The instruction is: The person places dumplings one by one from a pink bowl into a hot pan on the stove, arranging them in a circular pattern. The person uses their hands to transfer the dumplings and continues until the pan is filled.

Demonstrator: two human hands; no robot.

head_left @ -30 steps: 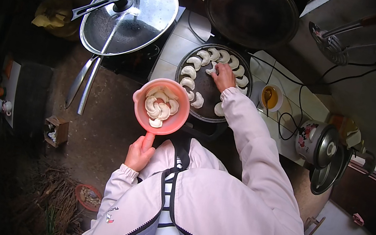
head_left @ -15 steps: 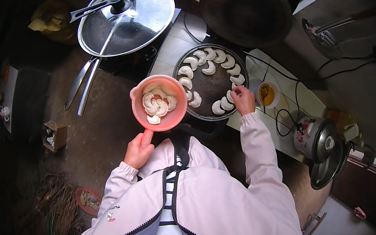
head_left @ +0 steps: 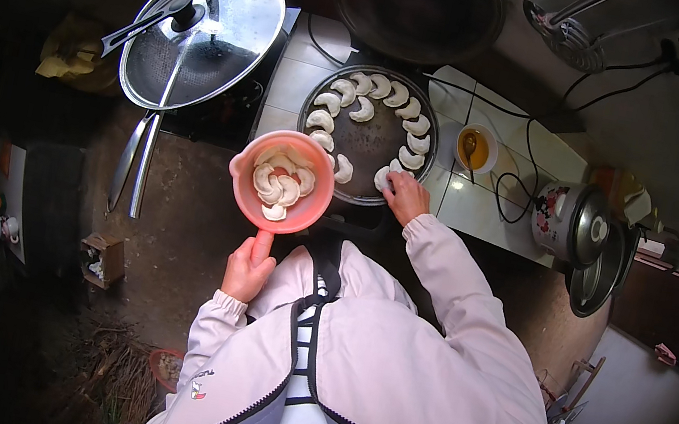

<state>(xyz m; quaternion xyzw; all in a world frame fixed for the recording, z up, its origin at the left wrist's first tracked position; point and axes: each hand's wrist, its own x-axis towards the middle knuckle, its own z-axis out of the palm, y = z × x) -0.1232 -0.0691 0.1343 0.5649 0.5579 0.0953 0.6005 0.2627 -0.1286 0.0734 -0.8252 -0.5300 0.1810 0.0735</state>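
Note:
My left hand [head_left: 247, 270] is closed round the handle of a pink plastic dipper [head_left: 240, 194], held just left of and nearer than a round electric griddle [head_left: 431, 146]. Several pale crescent dumplings [head_left: 278, 188] lie in the dipper. More crescents, such as one dumpling [head_left: 363, 110], lie on the dark griddle, mostly in a ring along its rim. At the griddle's near right edge, my right hand [head_left: 405, 198] has its fingertips closed on a dumpling [head_left: 383, 178], partly covering it. Another dumpling sits just beyond these fingers.
The griddle's dark lid [head_left: 417, 3] stands raised behind it. Right of it are a bowl of yellow oil [head_left: 476, 149], a black cord [head_left: 536, 179] and a rice cooker [head_left: 564, 217]. A wok with a glass lid [head_left: 225, 37] stands at left, its long handle [head_left: 145, 164] pointing toward me.
My right hand has moved from the griddle's right rim toward its near edge, onto a dumpling there. The left hand still holds the dipper; the whole view has shifted slightly.

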